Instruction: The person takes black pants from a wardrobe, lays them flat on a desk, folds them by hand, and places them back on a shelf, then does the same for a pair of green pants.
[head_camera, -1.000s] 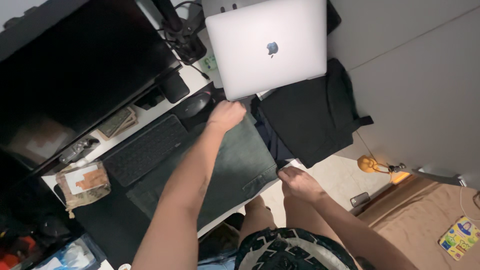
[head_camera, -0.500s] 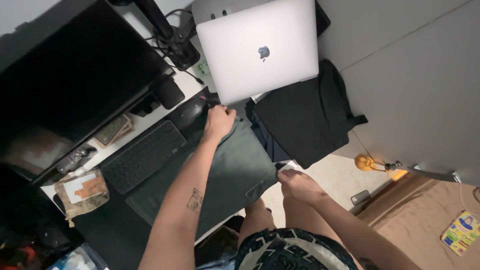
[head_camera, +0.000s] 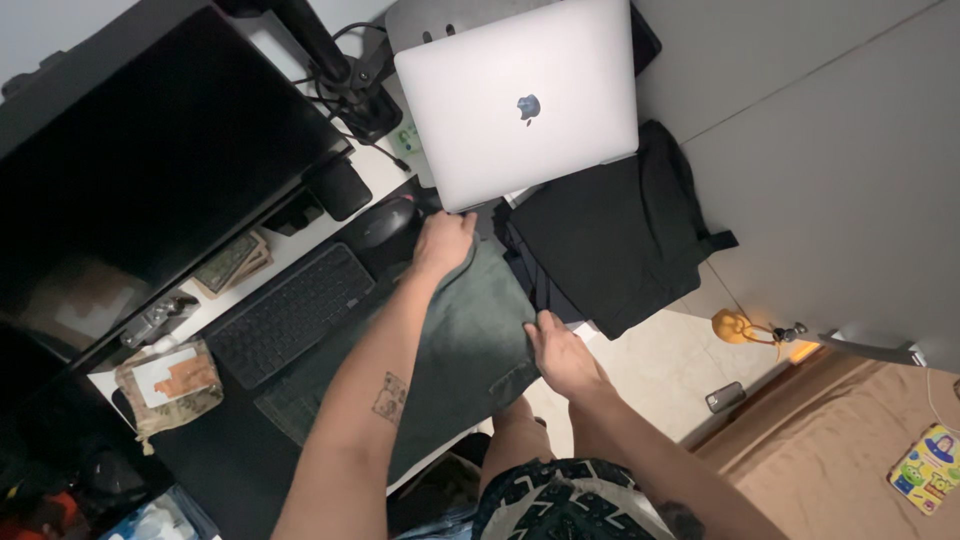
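Diff vs half a second back: right hand (head_camera: 562, 352) has slid up along the near edge of the green cloth (head_camera: 470, 340), now flat on its corner instead of off at the desk edge. Left hand (head_camera: 443, 243) barely moved, still at the far edge, just below the laptop (head_camera: 520, 100).

Cloth: dark green, folded, lies flat on the desk (head_camera: 200, 460), right of the keyboard (head_camera: 290, 312). Long axis runs diagonally, from the laptop end down toward the person's lap. Far end points at the laptop.

Landmark = laptop, largest first:
- Monitor (head_camera: 150, 160) to its left, screen dark.
- Black garment (head_camera: 620, 240) just below-right of it, touching the cloth's right side.
- Keyboard below-left.
- Mouse (head_camera: 385, 220) just below its left corner, near the left hand.

Fingers:
- Left: curled over the cloth's far edge, seems to grip it; fingertips hidden.
- Right: spread, nearly flat, pressing the cloth; not closed on anything.
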